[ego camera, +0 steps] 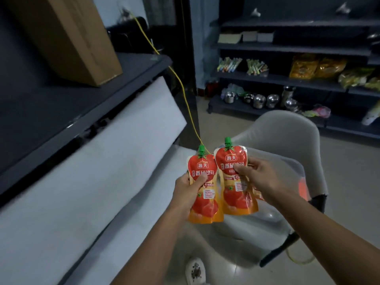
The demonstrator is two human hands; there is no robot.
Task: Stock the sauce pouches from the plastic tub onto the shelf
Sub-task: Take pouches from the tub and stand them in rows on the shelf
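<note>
View from a head-worn camera, looking down at a person's two bare forearms reaching forward.

The left hand [190, 189] grips a red-and-orange tomato sauce pouch with a green screw cap [204, 194]. The thumb lies across the pouch's front and the fingers wrap behind it. The right hand [258, 176] grips a second, matching red-and-orange pouch [234, 199] near its upper half, with the thumb pressed on the printed label. Both pouches are upright with caps pointing up. They are held side by side in the air, their edges touching or nearly so. A sliver of red packaging shows behind the right hand; I cannot tell whether it is a third pouch.

Below and to the right of the hands, a clear plastic tub [296, 171] sits on the seat of a pale grey shell chair [287, 130]. An orange-red shape shows blurrily through the tub's wall.

On the left stands a dark grey shelf with pale lower tiers [51, 112]. A brown cardboard box [67, 38] rests on its top board. A thin yellow cable [185, 95] hangs beside it.

Along the far wall is a second dark shelving rack [287, 80], which holds yellow snack bags [316, 66] and shiny steel bowls [259, 100]. A white shoe [195, 270] is on the tiled floor at the bottom.
</note>
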